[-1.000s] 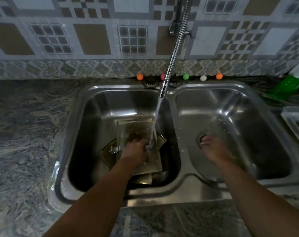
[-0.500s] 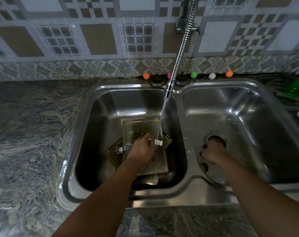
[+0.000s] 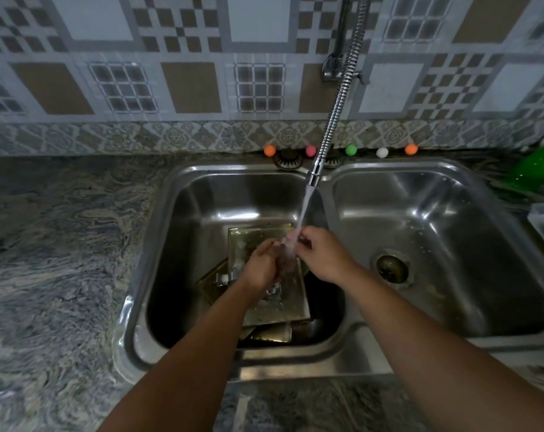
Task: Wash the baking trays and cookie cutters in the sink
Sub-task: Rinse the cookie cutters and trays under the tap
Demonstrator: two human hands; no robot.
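your left hand point(image 3: 261, 269) and right hand point(image 3: 322, 255) meet over the left basin point(image 3: 183, 244) of the double sink point(image 3: 326, 188), directly under the water stream point(image 3: 303, 213) falling from the flexible spring faucet point(image 3: 339, 98). the left hand is cupped with fingers curled around something small that the water blurs; you cannot tell what it is. the right hand's fingertips are pinched narrow at the same spot, touching or nearly touching the left hand. the baking trays point(image 3: 264, 241) lie stacked and skewed on the floor of the left basin, toward its right wall, the top one pale and wet, darker ones showing at the near edge. a metal cookie cutter point(image 3: 224, 278) rests on the trays just left of your left wrist; another metal piece point(image 3: 274, 290) shows just below the left hand. the right basin point(image 3: 451, 213) holds only its drain point(image 3: 390, 267). five small coloured balls point(image 3: 351, 149) line the back edge of the sink against the tiled wall point(image 3: 186, 88). a green object point(image 3: 535, 169) sits on the stone counter point(image 3: 62, 244) at the far right corner.
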